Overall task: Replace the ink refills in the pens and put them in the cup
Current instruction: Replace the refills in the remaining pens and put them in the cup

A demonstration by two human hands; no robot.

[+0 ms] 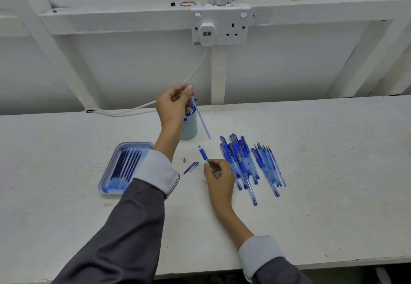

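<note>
My left hand (172, 103) is raised above the table and pinches the top of a thin pale ink refill (202, 121), which hangs slanting down to the right. My right hand (219, 176) grips a blue pen barrel (203, 153) near the table, its open end pointing up toward the refill's tip. The two are apart. A pale cup (190, 127) with several blue pens stands behind my left hand. A blue pen cap (191, 167) and a small metal tip (184, 160) lie on the table between my hands.
A blue tray (124, 147) of several refills sits at the left, partly under my left sleeve. A heap of blue pens (244, 161) and a row of used refills (270, 163) lie at the right. A white cable (124, 111) runs along the wall from a socket (220, 27).
</note>
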